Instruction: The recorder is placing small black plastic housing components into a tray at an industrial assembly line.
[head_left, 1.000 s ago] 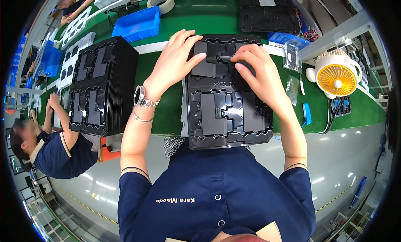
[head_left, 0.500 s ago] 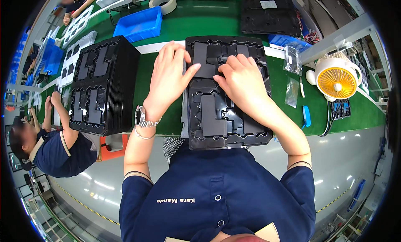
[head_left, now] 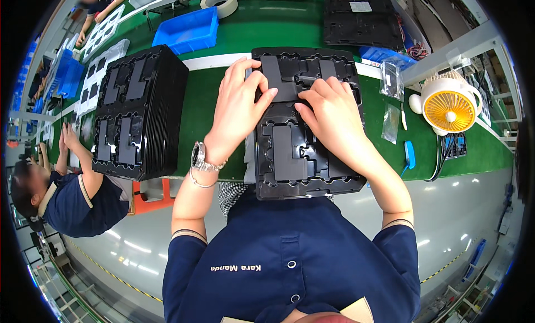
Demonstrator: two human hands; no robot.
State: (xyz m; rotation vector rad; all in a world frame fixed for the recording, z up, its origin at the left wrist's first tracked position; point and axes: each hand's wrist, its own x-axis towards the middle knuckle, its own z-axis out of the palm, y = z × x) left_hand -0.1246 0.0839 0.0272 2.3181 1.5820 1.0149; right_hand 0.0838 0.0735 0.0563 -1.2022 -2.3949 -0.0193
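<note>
A black moulded plastic tray [head_left: 312, 190] lies before me, its pockets holding flat dark grey L-shaped pieces, one of them a near-left piece [head_left: 283, 147]. My left hand [head_left: 237, 103] is at the tray's far left side. Its fingers are bent but apart, with thumb and forefinger at the edge of the far-left L-shaped piece [head_left: 271, 72]. My right hand [head_left: 333, 114] lies over the tray's middle with curled fingers. Its thumb and forefinger close on the foot of that same piece. The right hand covers part of the tray's right half.
A tall stack of similar black trays [head_left: 161, 117] stands left. Beyond are a blue bin [head_left: 186, 32] and a tape roll [head_left: 220, 2]. On the right are a yellow-and-white fan [head_left: 450, 108], plastic bags [head_left: 391, 80] and a blue tool [head_left: 409, 154]. A co-worker [head_left: 83, 195] sits left.
My left hand has shifted slightly right, its forefinger curling in toward the piece. My right hand stays at the piece's foot. The co-worker's hands at the left have moved slightly.
</note>
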